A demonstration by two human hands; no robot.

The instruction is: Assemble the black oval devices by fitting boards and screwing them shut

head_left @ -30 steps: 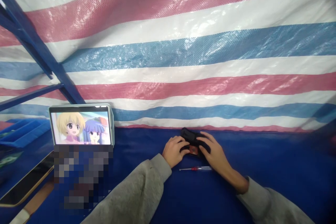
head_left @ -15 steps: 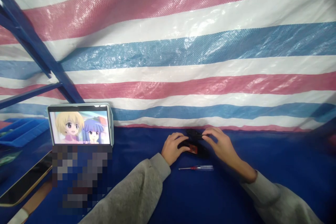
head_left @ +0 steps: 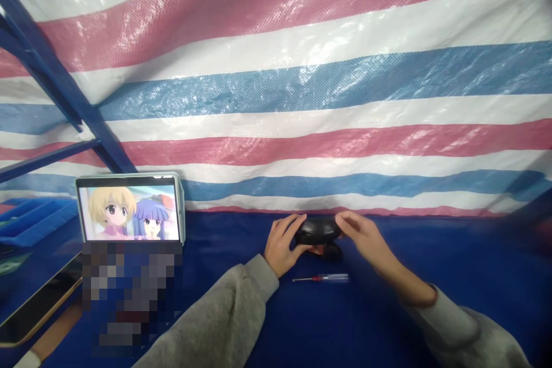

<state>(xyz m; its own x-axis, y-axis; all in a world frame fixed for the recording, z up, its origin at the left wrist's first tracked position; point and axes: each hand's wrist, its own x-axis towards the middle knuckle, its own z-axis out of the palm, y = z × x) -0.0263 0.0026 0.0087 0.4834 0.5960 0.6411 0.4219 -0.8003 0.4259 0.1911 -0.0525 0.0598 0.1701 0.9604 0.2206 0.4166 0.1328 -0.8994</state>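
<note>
Change against the frame half a second earlier: the black shell [head_left: 318, 231] then showed as a flat, dark, ill-defined shape at the right fingertips, with the reddish-brown board [head_left: 317, 250] largely uncovered below it; now the shell presents a smooth, rounded, glossy face and hides most of the board. The right hand [head_left: 365, 242] has stayed at the right end of the shell, its forearm now reaching a little further toward the lower right. The left hand [head_left: 282, 246] has kept its place on the left side, and the screwdriver [head_left: 331, 278] still lies just below the hands, tip toward the left of the frame, clear handle toward the right. Location: shell right of centre, in the lower half of the frame, over the far part of the blue counter [head_left: 379, 322]. Appearance: elongated, black, ends curved, a pale highlight along the upper face; finer detail blurred. Beneath it a dark lower part [head_left: 333, 252] protrudes at the right, the board visible as a small patch beside the left thumb. Right hand: thumb and fingers nearly together, pinching the shell's right end. Left hand: half-curled, fingers at the shell's left end, thumb low by the board; cannot tell which piece it grips.
</note>
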